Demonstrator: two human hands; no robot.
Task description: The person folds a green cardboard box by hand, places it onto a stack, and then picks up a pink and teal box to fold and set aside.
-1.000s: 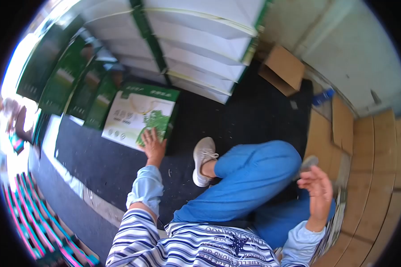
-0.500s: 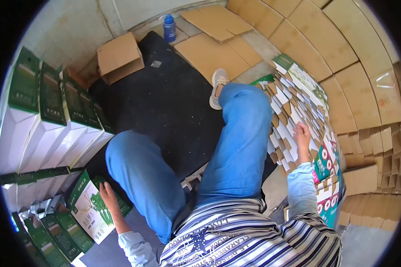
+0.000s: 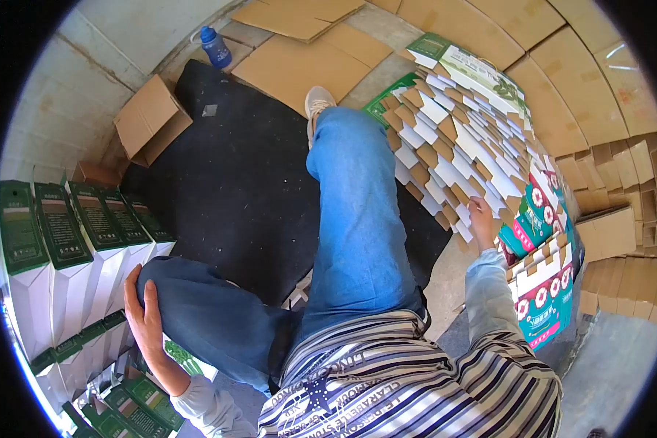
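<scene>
My left hand (image 3: 147, 318) is beside my bent left knee, fingers apart and nothing in them, next to the rows of green and white boxes (image 3: 73, 226). A green and white box with a vegetable picture (image 3: 186, 358) shows partly behind my left wrist. On the other side, my right hand (image 3: 481, 221) touches the lower edge of a large stack of flattened cartons (image 3: 452, 146). Its fingers are curled at the carton edges; whether they grip one is hard to make out. Teal and red printed cartons (image 3: 544, 306) lie beside my right forearm.
An open brown box (image 3: 152, 120) stands on the black mat (image 3: 233, 175). A blue bottle (image 3: 215, 48) is near the wall, beside flat cardboard sheets (image 3: 299, 69). Brown cartons (image 3: 562, 80) are stacked at the right, with folded cardboard (image 3: 613, 233) below them.
The view has turned to the right. My left hand has risen from the vegetable-picture box to beside my left knee, which has tilted outward. My right hand has lowered to the stack's edge.
</scene>
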